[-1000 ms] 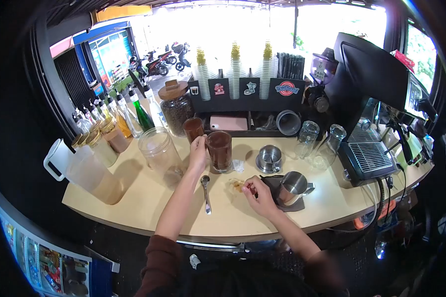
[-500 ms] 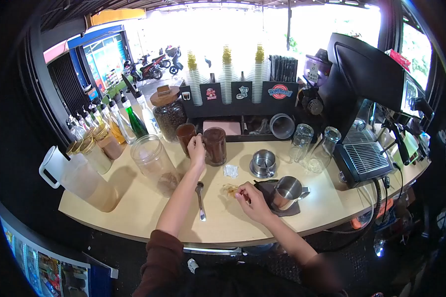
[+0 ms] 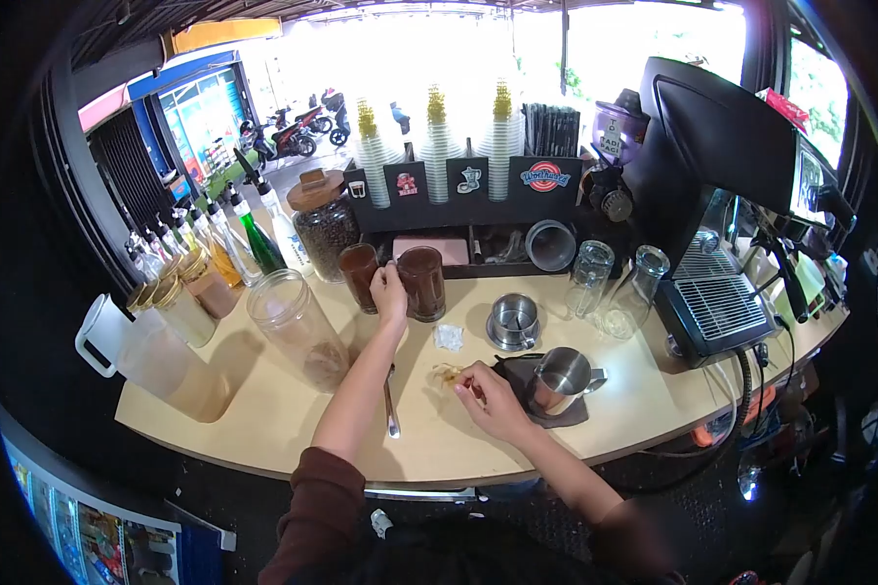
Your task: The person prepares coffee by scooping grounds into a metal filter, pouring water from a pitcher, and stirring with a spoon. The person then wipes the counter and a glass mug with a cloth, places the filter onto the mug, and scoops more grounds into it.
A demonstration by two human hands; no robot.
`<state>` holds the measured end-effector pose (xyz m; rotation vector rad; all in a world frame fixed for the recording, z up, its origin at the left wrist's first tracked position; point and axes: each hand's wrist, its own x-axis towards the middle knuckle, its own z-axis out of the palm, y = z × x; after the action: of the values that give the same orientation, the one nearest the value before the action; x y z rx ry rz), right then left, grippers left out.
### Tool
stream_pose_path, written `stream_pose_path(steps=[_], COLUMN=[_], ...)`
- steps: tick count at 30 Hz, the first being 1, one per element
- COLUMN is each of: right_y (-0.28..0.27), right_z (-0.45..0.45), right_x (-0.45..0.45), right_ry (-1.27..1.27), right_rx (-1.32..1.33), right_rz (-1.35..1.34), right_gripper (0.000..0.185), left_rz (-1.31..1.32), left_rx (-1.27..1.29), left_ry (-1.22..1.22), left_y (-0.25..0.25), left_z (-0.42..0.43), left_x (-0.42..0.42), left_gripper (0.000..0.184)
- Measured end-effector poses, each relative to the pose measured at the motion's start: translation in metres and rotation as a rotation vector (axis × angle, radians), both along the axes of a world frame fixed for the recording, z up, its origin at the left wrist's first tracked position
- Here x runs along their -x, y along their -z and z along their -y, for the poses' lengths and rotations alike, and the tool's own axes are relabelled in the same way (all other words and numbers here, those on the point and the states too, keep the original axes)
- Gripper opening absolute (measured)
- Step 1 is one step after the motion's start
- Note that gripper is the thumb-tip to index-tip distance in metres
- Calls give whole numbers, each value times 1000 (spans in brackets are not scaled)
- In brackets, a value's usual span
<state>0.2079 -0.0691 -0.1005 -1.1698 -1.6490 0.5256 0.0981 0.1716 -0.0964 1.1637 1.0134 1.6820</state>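
Two glass mugs of dark brown drink, a left mug [image 3: 358, 276] and a right mug [image 3: 421, 284], stand side by side on the counter. My left hand [image 3: 389, 292] is closed between them at handle height; whether it grips one handle or both is hidden. My right hand [image 3: 491, 401] has its fingertips pinched at a crumpled yellowish plastic wrapper [image 3: 447, 374] lying on the counter. A crumpled white wrapper [image 3: 449, 337] sits just beyond it. Partly behind my left forearm lies a metal spoon [image 3: 391, 409]. Right of my right hand, a steel pitcher [image 3: 563, 378] rests on a dark cloth [image 3: 562, 420].
A steel cup with saucer [image 3: 514, 323], upturned glasses [image 3: 589, 280] and an espresso machine [image 3: 717, 312] are to the right. A clear jar [image 3: 298, 327], plastic jug [image 3: 166, 361], coffee-bean jar [image 3: 327, 234] and syrup bottles [image 3: 257, 239] line the left. Cup stacks [image 3: 436, 156] stand behind.
The view has shifted slightly. My right hand has moved a little left toward the yellowish wrapper. My left hand stays at the mugs, its forearm now covering more of the spoon.
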Motion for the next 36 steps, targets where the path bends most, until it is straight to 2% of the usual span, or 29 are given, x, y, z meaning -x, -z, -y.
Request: stream_pose_path(steps=[4, 14, 16, 19, 21, 26, 30, 36], right_y=[1, -3, 1, 1, -2, -2, -2, 9], right_z=[0, 1, 0, 1, 3, 5, 8, 9], right_x=[0, 1, 2, 2, 2, 3, 3, 9], right_ry=[5, -17, -28, -30, -47, -53, -60, 2], right_rx=[-14, 13, -96, -100, -50, 4, 25, -23], right_rz=[-1, 23, -10, 15, 34, 77, 165, 286], right_gripper=[14, 13, 13, 14, 13, 14, 14, 15], left_rz=[13, -43, -57, -130, -92, -181, -679, -796], left_rx=[2, -33, -40, -47, 111, 98, -274, -367], left_ry=[-19, 106, 116, 75, 182, 231, 367, 340], left_y=[2, 0, 3, -3, -10, 14, 11, 20], left_z=[-3, 4, 3, 18, 35, 73, 144, 188], left_x=[-3, 7, 11, 19, 27, 52, 91, 128], left_gripper=[33, 33, 33, 39, 46, 49, 39, 38])
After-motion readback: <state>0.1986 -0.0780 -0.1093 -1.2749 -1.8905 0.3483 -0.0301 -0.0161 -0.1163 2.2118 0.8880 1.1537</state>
